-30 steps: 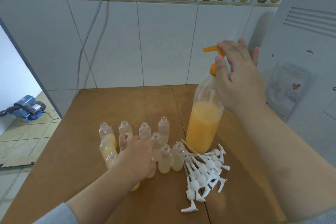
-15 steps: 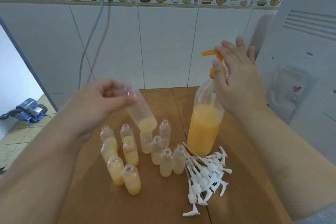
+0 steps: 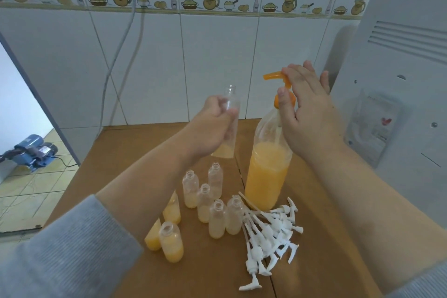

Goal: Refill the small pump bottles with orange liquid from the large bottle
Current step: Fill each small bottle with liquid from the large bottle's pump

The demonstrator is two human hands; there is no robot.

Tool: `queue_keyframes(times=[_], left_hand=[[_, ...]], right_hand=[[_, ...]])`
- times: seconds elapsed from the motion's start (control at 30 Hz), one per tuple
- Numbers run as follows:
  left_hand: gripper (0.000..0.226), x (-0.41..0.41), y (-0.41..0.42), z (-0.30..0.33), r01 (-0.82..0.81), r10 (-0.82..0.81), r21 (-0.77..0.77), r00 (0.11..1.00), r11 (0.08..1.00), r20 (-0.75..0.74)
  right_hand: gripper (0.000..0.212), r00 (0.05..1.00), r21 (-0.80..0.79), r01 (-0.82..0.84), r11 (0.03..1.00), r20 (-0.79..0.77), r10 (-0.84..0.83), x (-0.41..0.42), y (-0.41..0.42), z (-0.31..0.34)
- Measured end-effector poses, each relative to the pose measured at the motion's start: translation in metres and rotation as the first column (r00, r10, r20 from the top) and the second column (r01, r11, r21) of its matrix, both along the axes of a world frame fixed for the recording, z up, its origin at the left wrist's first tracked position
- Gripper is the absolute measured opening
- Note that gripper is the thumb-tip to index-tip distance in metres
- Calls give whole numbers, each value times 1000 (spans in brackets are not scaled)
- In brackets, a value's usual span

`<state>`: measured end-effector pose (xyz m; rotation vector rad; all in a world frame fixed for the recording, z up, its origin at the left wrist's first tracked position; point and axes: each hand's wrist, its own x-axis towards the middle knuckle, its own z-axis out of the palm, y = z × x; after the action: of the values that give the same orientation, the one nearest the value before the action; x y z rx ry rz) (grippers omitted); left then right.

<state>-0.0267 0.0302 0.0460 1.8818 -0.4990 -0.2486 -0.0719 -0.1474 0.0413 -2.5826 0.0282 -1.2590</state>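
1. Head view, left side: the left hand [image 3: 212, 126] is clenched around a small bottle [image 3: 229, 123], lifted clear of the table [image 3: 116, 150]. The bottle stands nearly upright, its long axis vertical, its open neck poking out above the fist and a shallow layer of pale orange liquid showing below it.

2. Head view, right side: the right hand [image 3: 307, 113] rests on the orange pump head [image 3: 280, 80] of the large bottle [image 3: 268, 172], fingers draped over the top and the thumb against the orange collar. I judge it a loose press-ready hold, not a tight clench. The large bottle stands on the table, roughly half full.

3. The relation that matters: the pump's spout points left, toward the held bottle, and its tip sits just right of the open neck and slightly above it. They are near but not aligned, so the neck probably needs to slide rightward under the spout before a press. The left hand is the nearer one for that.

4. Head view, foreground: 8 or so uncapped small bottles [image 3: 215, 218] stand grouped on the table, some fuller than others. A pile of white pump tops [image 3: 268, 232] lies just right of them, touching the large bottle's base area.
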Motion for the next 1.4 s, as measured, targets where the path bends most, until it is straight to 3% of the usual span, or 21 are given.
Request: queue_keyframes(times=[0.07, 0.2, 0.4, 0.8, 1.03, 1.27, 1.4], left_hand=[[42, 2, 0, 1, 7, -17, 89, 993, 996, 121], [56, 7, -1, 0, -100, 58, 100, 934, 990, 351], [54, 8, -4, -1, -119, 82, 51, 883, 992, 462], [47, 9, -18, 8, -106, 62, 50, 838, 993, 542], [49, 14, -20, 16, -183, -64, 251, 676, 951, 734], [50, 12, -25, 12, -175, -139, 351, 692, 920, 708], [41, 12, -20, 24, -184, -131, 333, 669, 925, 732]], right_hand=[[46, 1000, 3, 0, 1000, 1, 0, 0, 1, -1], [47, 1000, 16, -8, 1000, 9, 8, 1, 1, -2], [50, 1000, 17, -11, 1000, 11, 10, 0, 3, -3], [44, 999, 32, -32, 999, 35, 30, -1, 6, -4], [40, 995, 20, -38, 999, 88, 36, 3, 7, -9], [36, 995, 64, -70, 995, 75, 65, 4, -1, -22], [45, 996, 30, -89, 996, 27, 88, 1, 0, -7]])
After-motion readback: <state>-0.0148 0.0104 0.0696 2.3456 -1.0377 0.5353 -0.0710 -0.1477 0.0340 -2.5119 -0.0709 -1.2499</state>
